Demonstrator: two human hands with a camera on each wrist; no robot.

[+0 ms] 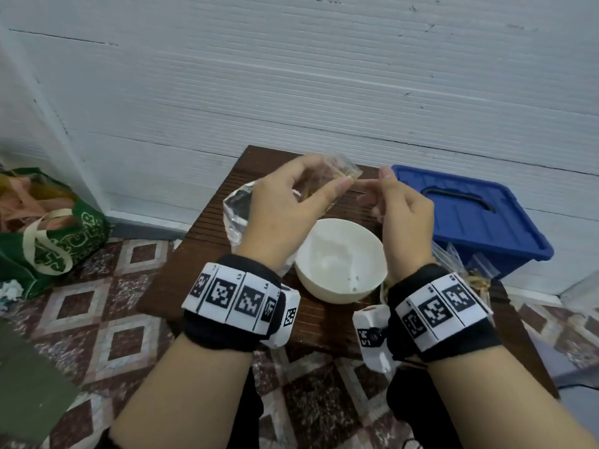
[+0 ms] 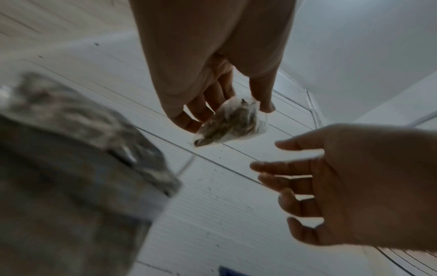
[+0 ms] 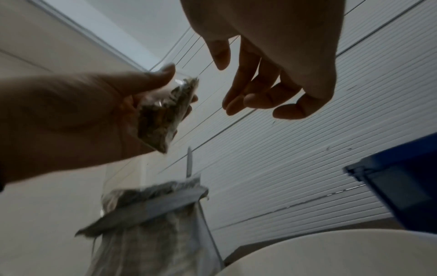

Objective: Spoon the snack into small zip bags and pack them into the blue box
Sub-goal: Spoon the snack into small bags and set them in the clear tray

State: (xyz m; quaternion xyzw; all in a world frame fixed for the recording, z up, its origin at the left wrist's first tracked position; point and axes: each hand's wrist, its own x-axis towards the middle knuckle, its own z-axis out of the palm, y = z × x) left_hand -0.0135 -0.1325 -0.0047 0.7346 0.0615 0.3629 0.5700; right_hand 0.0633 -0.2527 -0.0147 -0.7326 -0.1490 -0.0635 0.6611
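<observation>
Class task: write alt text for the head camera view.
The left hand pinches a small zip bag of snack above a white bowl; the right hand hovers beside it, empty. A closed blue box sits right.

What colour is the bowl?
The bowl is white, clearest in the head view.

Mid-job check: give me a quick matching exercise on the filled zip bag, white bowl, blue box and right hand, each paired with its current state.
Things:
1. filled zip bag
2. white bowl
3. blue box
4. right hand

States:
a. lid on
b. pinched in the left hand
c. holding nothing, fingers loose
d. nearly empty, only crumbs

Pairs: 1-b, 2-d, 3-a, 4-c
</observation>
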